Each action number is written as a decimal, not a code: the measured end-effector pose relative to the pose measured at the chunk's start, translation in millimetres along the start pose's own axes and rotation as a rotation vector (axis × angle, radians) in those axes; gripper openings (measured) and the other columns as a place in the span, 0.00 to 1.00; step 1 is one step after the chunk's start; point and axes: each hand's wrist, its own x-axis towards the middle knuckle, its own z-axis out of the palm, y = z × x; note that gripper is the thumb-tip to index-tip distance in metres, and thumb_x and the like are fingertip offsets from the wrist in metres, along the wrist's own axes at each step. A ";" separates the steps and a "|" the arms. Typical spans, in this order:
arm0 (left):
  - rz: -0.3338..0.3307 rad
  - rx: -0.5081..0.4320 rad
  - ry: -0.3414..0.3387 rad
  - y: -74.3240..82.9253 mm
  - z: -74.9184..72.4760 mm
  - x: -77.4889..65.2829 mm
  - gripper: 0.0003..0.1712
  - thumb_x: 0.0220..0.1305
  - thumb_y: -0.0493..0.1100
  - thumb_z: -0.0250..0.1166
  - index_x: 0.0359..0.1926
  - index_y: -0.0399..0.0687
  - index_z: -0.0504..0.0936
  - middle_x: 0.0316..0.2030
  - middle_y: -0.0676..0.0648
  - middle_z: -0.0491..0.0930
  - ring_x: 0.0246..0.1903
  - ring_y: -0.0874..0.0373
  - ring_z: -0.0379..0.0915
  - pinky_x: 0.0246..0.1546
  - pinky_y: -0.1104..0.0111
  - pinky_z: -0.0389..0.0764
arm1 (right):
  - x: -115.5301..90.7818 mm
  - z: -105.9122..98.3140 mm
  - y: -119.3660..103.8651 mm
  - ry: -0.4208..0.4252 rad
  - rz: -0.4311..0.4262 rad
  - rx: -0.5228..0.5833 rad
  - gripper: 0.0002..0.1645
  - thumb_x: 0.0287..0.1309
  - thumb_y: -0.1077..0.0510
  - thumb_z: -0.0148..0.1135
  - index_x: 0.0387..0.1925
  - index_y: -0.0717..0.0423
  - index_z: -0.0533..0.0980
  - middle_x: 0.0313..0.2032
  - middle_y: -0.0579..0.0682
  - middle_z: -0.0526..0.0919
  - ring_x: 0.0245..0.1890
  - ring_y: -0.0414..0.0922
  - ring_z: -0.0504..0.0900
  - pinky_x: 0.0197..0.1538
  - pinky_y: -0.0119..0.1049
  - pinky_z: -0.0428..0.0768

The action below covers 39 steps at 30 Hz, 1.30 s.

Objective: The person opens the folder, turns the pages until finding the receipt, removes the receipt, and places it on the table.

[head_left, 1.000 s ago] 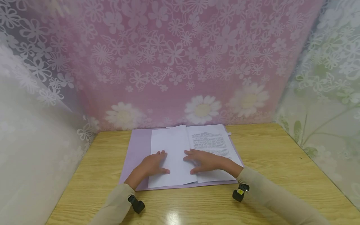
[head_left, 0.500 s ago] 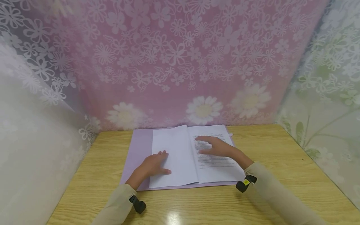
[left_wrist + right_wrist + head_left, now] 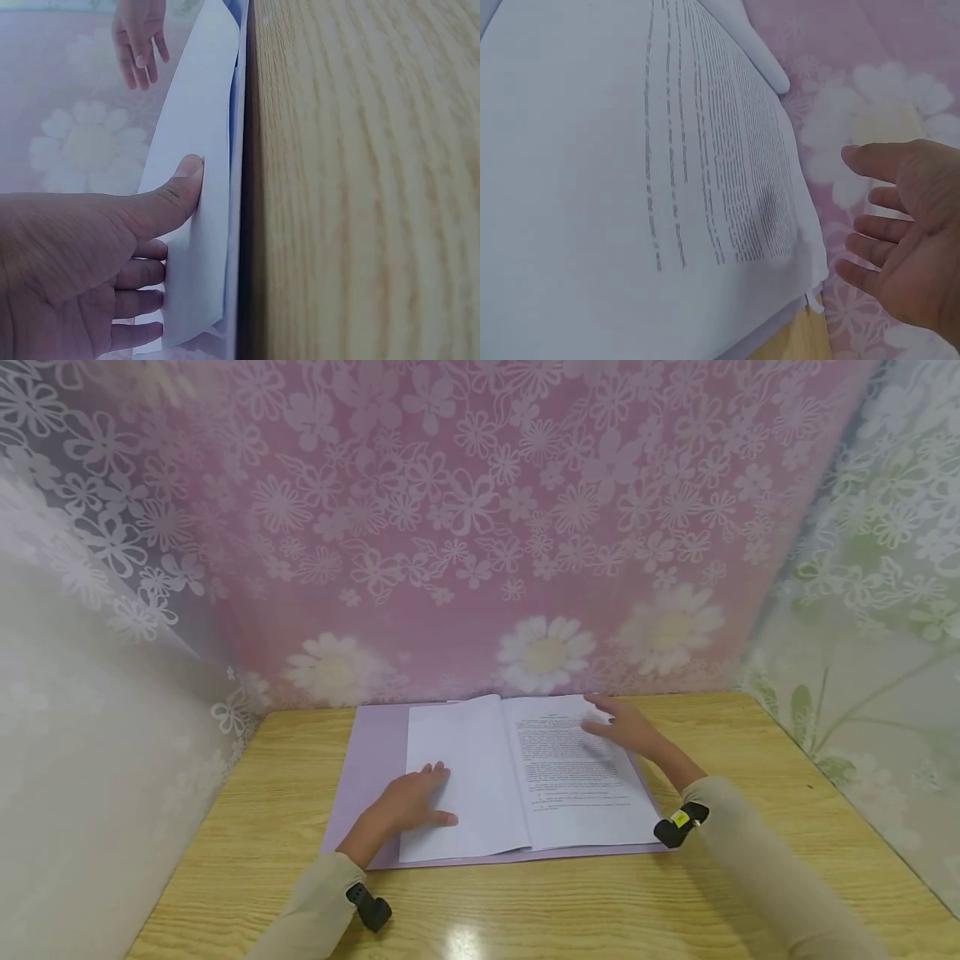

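A lilac folder [image 3: 371, 747] lies open on the table with white sheets in it. Its left page [image 3: 472, 743] is blank, and the right page [image 3: 577, 777] carries printed text. My left hand [image 3: 408, 800] rests on the blank page near its left edge, fingers extended and thumb spread, as the left wrist view also shows. Over the far right corner of the printed page is my right hand [image 3: 630, 728], its fingers loosely extended. In the right wrist view this right hand [image 3: 915, 232] holds nothing and appears apart from the paper.
The wooden table [image 3: 487, 910] extends in front of the folder and to both sides. Behind it hangs a pink flowered curtain [image 3: 465, 568], with pale curtains at left and right. A small white tab [image 3: 814, 302] sticks out past the sheets' edge.
My right hand has left the middle of the pages, moving right and away from me across the printed page to its far corner, uncovering the text. The left hand has stayed in place.
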 end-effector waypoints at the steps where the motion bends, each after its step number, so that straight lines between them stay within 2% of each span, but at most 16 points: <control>1: -0.002 0.000 -0.001 -0.1 0.2 -0.1 0.51 0.57 0.59 0.75 0.74 0.40 0.67 0.75 0.37 0.63 0.75 0.39 0.60 0.73 0.45 0.66 | 0.3 -1.4 4.0 0.007 0.009 -0.002 0.41 0.70 0.54 0.63 0.76 0.66 0.59 0.75 0.70 0.59 0.74 0.71 0.60 0.71 0.66 0.66; 9: 0.004 0.018 -0.001 -1.6 1.3 1.2 0.51 0.58 0.60 0.74 0.75 0.41 0.66 0.76 0.37 0.62 0.75 0.39 0.60 0.73 0.45 0.66 | 3.8 -5.1 28.2 0.041 0.050 -0.036 0.43 0.69 0.54 0.64 0.74 0.72 0.58 0.74 0.74 0.57 0.75 0.72 0.53 0.74 0.68 0.57; 16: 0.011 0.020 0.008 -2.8 1.5 2.0 0.51 0.58 0.60 0.75 0.75 0.40 0.66 0.75 0.35 0.63 0.74 0.37 0.61 0.72 0.45 0.67 | 5.0 -3.4 34.2 0.022 0.108 -0.066 0.44 0.69 0.54 0.64 0.74 0.72 0.57 0.73 0.74 0.59 0.74 0.73 0.56 0.73 0.67 0.61; 24: 0.014 0.016 0.012 -4.3 2.9 3.0 0.51 0.57 0.59 0.75 0.74 0.40 0.67 0.75 0.35 0.63 0.73 0.37 0.62 0.71 0.45 0.68 | 6.7 -2.0 38.0 0.010 0.096 -0.080 0.43 0.68 0.57 0.64 0.73 0.75 0.57 0.71 0.75 0.64 0.71 0.72 0.64 0.70 0.65 0.68; 30: 0.008 0.006 0.009 -4.1 3.3 2.2 0.51 0.58 0.59 0.75 0.75 0.41 0.67 0.75 0.36 0.63 0.74 0.37 0.61 0.72 0.44 0.67 | 8.0 -0.1 42.0 -0.010 0.111 -0.092 0.43 0.69 0.56 0.64 0.74 0.73 0.57 0.70 0.74 0.67 0.69 0.71 0.67 0.67 0.63 0.72; 39: -0.001 0.009 -0.004 -4.0 2.7 2.2 0.51 0.58 0.60 0.74 0.75 0.42 0.66 0.76 0.38 0.61 0.75 0.39 0.59 0.73 0.45 0.66 | 7.5 -1.8 39.4 0.005 0.122 -0.107 0.42 0.69 0.55 0.63 0.73 0.73 0.59 0.71 0.74 0.63 0.71 0.72 0.63 0.71 0.65 0.66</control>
